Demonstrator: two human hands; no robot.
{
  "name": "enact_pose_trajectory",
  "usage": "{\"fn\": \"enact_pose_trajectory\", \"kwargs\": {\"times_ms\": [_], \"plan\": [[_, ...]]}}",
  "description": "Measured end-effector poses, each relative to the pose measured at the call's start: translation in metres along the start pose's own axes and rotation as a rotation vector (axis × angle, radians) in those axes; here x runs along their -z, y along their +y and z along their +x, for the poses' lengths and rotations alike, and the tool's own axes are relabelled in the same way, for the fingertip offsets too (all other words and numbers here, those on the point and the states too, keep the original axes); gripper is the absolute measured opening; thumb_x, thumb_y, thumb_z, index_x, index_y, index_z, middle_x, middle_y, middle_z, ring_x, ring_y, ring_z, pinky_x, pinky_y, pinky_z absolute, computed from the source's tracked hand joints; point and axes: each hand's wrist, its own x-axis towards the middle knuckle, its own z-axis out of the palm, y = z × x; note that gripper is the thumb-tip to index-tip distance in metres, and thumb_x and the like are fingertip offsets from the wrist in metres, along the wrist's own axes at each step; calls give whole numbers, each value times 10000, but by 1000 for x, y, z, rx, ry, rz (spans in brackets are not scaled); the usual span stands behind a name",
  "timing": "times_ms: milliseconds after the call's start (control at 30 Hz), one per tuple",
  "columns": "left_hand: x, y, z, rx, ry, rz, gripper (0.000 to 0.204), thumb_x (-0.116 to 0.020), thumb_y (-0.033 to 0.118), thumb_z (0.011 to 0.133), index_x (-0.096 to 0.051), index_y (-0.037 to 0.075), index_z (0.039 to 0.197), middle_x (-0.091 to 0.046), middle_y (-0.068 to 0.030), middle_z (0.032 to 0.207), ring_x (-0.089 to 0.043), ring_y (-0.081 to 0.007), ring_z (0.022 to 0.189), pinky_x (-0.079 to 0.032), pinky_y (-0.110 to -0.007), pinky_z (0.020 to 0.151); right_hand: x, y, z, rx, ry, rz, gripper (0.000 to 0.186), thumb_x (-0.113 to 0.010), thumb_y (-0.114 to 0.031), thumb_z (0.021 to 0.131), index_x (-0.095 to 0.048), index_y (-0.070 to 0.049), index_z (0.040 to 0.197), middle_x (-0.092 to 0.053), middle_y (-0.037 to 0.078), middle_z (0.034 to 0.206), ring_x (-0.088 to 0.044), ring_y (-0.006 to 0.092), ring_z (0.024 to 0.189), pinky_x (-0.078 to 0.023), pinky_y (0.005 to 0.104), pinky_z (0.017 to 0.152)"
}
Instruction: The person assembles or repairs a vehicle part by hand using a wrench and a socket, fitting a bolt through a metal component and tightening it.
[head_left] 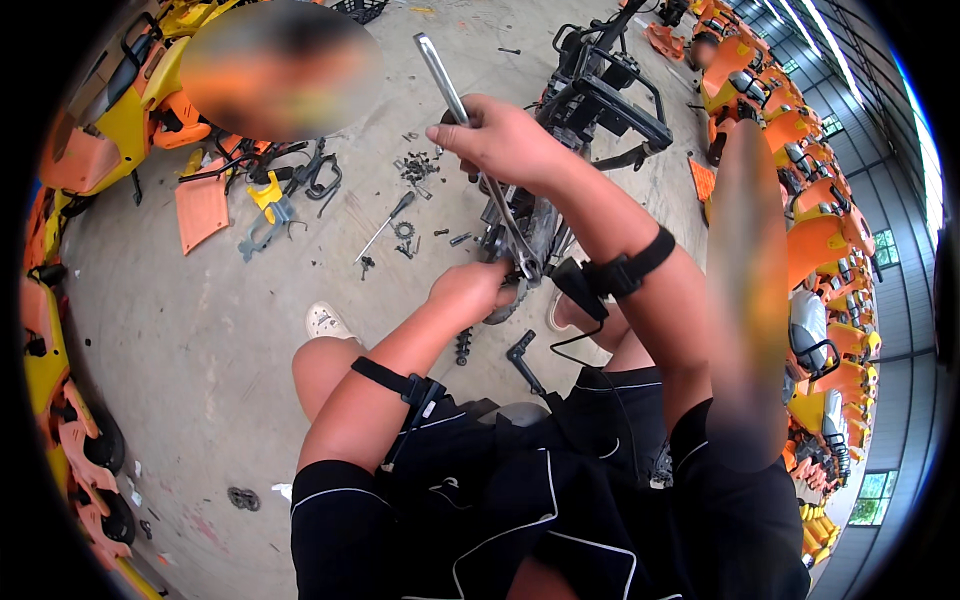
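My right hand (495, 145) is closed round the shaft of a long silver wrench (450, 75), which slants from upper left down toward the middle. The wrench's lower head meets the near end of a stripped black vehicle frame (640, 118), by its wheel. Against that same wheel end, beside the wrench head, is my left hand (470, 292). Its fingers are curled and partly hidden, so what they grip cannot be made out. The frame lies on the concrete floor between my legs and stretches away to the upper right.
Left of the frame lie a screwdriver (385, 228), a pile of small bolts (418, 170) and a toothed ring (403, 230). A coil spring (463, 346) and a black crank-shaped part (522, 360) are near my feet. Orange panels (203, 212) and yellow-orange scooters (95, 150) line both sides.
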Motion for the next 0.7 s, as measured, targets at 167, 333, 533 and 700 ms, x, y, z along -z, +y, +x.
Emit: {"fn": "enact_pose_trajectory", "kwargs": {"times_ms": [167, 333, 533, 700], "plan": [[-9, 16, -8, -361, 132, 19, 335, -653, 388, 881, -611, 148, 1112, -711, -104, 933, -674, -352, 837, -541, -459, 706, 49, 100, 39, -322, 45, 125, 248, -697, -206, 854, -648, 38, 854, -618, 91, 696, -635, 194, 608, -521, 326, 554], [15, 21, -19, -313, 209, -222, 379, -667, 419, 888, -595, 109, 1094, -704, -131, 943, -664, -383, 824, -531, -453, 694, 52, 210, -4, -505, 351, 1060, 74, -652, -105, 930, -620, -39, 942, -662, 76, 790, -650, 188, 677, -547, 295, 619], [1, 7, 0, -351, 218, -761, 662, -656, 569, 911, -555, 0, 1233, -686, -84, 961, -624, -140, 844, -527, -312, 777, 22, 267, -78, -380, 801, 1708, 103, -561, -47, 965, -552, 27, 1036, -641, 126, 938, -653, 243, 867, -582, 380, 845], [-9, 8, 10, -203, 304, -868, 481, -610, 370, 977, -537, 19, 1299, -664, -68, 978, -613, -150, 881, -506, -299, 796, 15, 260, -122, -312, 844, 1803, 197, -481, -28, 928, -492, 76, 1096, -590, 184, 1045, -595, 320, 1041, -477, 485, 1045]]}}
